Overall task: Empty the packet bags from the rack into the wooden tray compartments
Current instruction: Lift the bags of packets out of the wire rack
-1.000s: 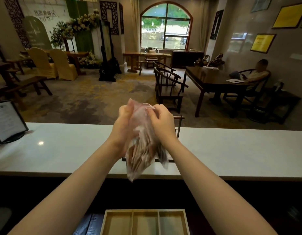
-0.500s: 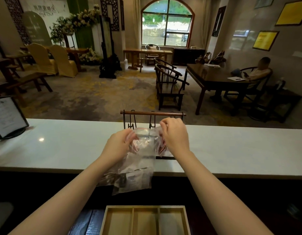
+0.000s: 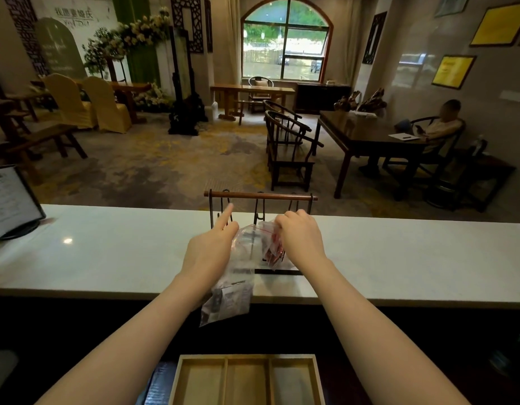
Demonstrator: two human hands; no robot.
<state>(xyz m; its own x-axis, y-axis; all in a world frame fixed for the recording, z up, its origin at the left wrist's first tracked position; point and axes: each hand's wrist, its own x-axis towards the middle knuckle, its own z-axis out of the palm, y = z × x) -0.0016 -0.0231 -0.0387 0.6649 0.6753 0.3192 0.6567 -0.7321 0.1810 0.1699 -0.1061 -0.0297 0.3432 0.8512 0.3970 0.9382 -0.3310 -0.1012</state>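
A clear plastic packet bag (image 3: 228, 299) with dark printed packets in it droops over the white counter's front edge. My left hand (image 3: 207, 252) holds its upper left part, index finger stretched toward the left hook of the rack (image 3: 261, 196). My right hand (image 3: 301, 239) pinches plastic with a red seal and red packets (image 3: 274, 251) just below the rack's middle hook. I cannot tell whether the red part is a second bag. The wooden tray (image 3: 247, 357) lies below the counter at the bottom, with three compartments that show only bare wood.
The white counter (image 3: 107, 252) runs across the view, with a framed sign stand (image 3: 10, 200) at its left end. Beyond it is a lounge with chairs and tables. A person (image 3: 440, 124) sits at the right table.
Both hands came down from chest height with the bag to the rack, which is now uncovered. The bag's bottom now hangs over the counter edge. My left index finger has stretched out toward a hook.
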